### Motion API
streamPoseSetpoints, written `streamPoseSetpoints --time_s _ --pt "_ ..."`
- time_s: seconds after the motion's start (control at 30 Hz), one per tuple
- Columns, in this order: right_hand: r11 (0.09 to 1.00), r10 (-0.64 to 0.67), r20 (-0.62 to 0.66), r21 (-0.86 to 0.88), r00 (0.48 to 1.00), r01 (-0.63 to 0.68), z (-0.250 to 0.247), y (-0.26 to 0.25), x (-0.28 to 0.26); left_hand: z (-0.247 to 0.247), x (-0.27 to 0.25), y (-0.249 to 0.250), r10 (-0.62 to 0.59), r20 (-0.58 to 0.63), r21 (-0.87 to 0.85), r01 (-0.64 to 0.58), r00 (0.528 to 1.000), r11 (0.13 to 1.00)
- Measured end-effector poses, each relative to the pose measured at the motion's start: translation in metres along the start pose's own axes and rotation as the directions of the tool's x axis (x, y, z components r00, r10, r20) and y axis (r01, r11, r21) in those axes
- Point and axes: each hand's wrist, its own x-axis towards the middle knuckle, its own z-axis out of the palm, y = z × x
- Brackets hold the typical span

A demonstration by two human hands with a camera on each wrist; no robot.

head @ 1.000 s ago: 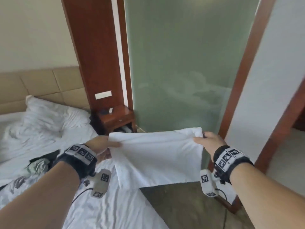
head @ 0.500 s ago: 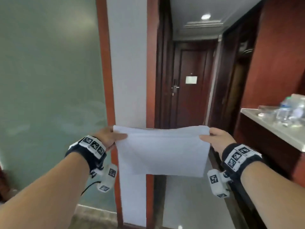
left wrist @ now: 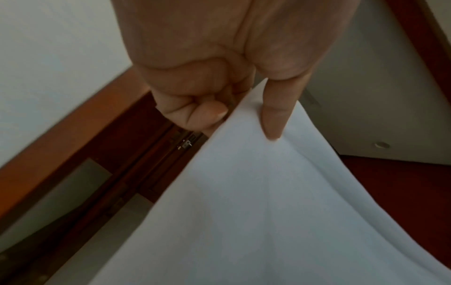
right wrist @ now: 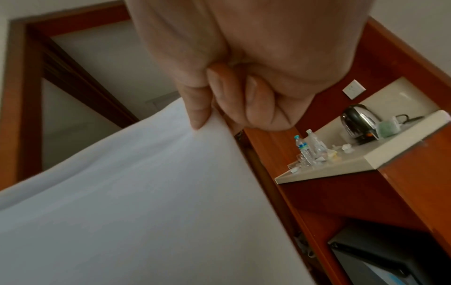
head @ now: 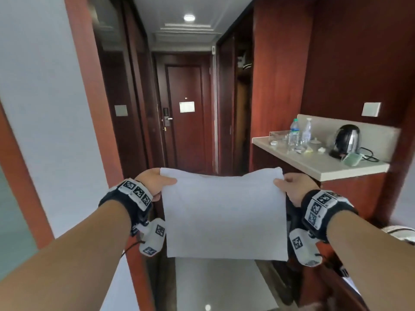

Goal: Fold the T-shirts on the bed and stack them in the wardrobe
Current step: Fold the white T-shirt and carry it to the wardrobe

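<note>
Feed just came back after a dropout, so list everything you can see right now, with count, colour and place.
folded T-shirt: one, white, held up in front of the chest
door: one, dark red-brown, end of the hallway
counter: one, cream top, right side
water bottles: two, clear, on the counter
kettle: one, black and steel, on the counter
ceiling light: one, white, above the hallway
wall plate: one, white, above the counter
hands: left hand and right hand, each pinching an upper corner of the T-shirt
</note>
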Motion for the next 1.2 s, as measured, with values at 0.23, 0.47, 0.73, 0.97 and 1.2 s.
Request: streamPoseSetpoints --time_s 0.23,0.47,0.73,0.97,1.2 --pt "0.992 0.037 -0.031 -0.121 0.999 -0.04 0.06 0.017 0.118 0.027 0.179 -0.012 -0.017 -0.028 0.379 0.027 0.999 0.925" --pt "0.977 0.178 -0.028 0.12 0.984 -0.174 0.124 -0.003 0.238 0.029 0.325 -0.012 -0.027 -0.092 0.247 0.05 0.995 0.968" --pt "0.92 0.229 -0.004 0.329 0.973 -0.215 0.163 -0.021 0.375 0.029 0.473 0.011 0.019 -0.043 0.266 -0.006 0.999 0.964" --pt "0.873 0.205 0.009 0.451 0.979 -0.187 0.211 -0.022 0.537 0.05 0.614 0.032 -0.182 -0.017 0.111 0.182 0.983 0.977" --pt "0.828 0.18 0.047 0.532 0.983 -0.177 0.229 -0.044 0.712 0.068 0.771 0.103 -0.112 -0.172 -0.295 0.057 0.979 0.954"
